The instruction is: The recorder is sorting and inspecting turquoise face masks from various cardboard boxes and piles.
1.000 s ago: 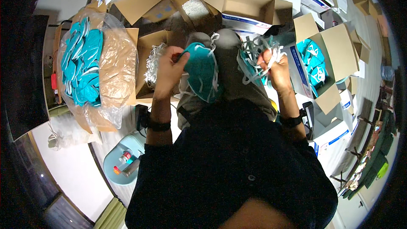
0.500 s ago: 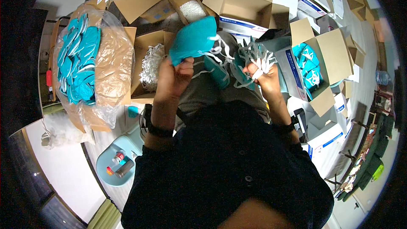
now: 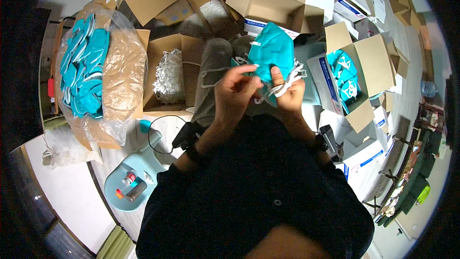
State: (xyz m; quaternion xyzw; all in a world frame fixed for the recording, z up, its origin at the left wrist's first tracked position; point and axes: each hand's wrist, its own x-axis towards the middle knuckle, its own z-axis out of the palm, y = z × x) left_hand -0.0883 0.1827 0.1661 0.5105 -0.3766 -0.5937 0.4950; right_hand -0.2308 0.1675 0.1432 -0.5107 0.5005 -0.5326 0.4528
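Over my lap, my right hand grips a teal face mask, its thumb lying across the lower part. White elastic straps bunch around those fingers, and more teal shows beneath, so several masks may be held together; the overlap hides how many. My left hand is at the mask's lower left edge. Its index finger and thumb are apart, with the fingertips at or very near the mask and the straps. A small white strap loop stands out from the mask's upper left side.
To the left, a clear plastic bag holds heaped teal masks. Beside it, a cardboard box contains white straps. On the right, an open carton contains strapped masks. A light blue stool carries bottles at lower left.
The mask in my left hand has moved right to my right hand, which now grips it. My left hand has come across beside it with fingers parted. The view has shifted slightly.
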